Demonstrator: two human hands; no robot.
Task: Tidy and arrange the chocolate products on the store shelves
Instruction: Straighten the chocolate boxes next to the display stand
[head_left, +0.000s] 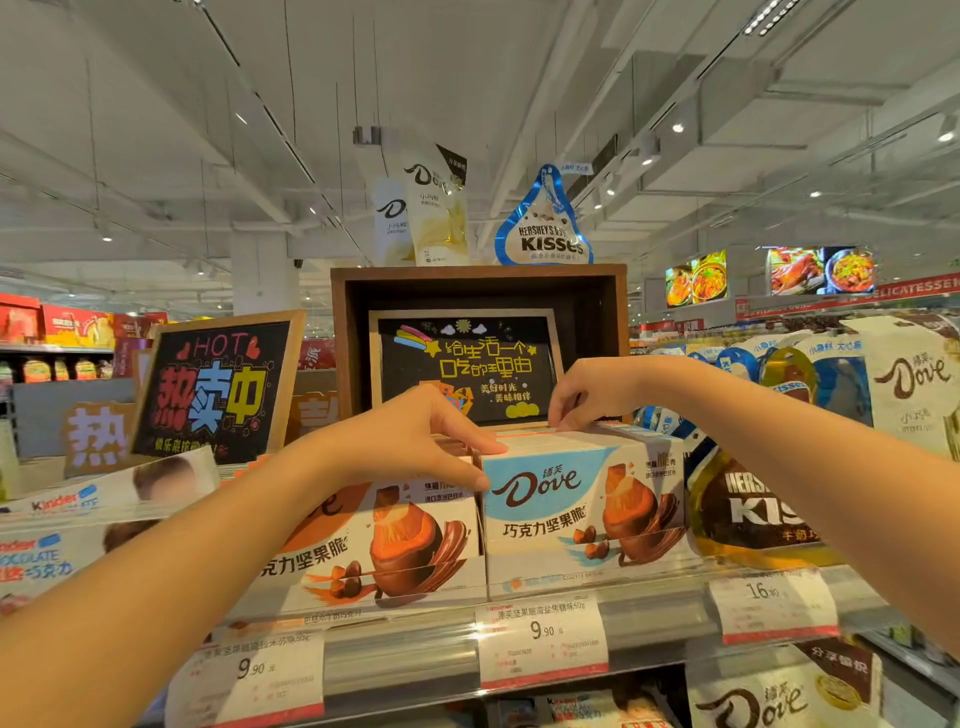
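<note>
A row of blue-and-white Dove boxes (582, 514) stands on the top shelf (649, 618), behind a clear lip. Beside it on the left stands a row of orange-and-white Dove boxes (384, 545). My left hand (415, 436) grips the upper left corner of the front blue box, thumb on its face and fingers over its top edge. My right hand (587, 389) reaches over the row and pinches the top edge of the boxes further back with bent fingertips.
Kinder boxes (67, 525) lie at the left, Hershey's Kisses bags (748, 509) and Dove pouches (914, 395) at the right. A wooden crate (478, 291) with a chalk sign stands behind the rows, pouches on top. Price tags (540, 639) hang along the shelf front.
</note>
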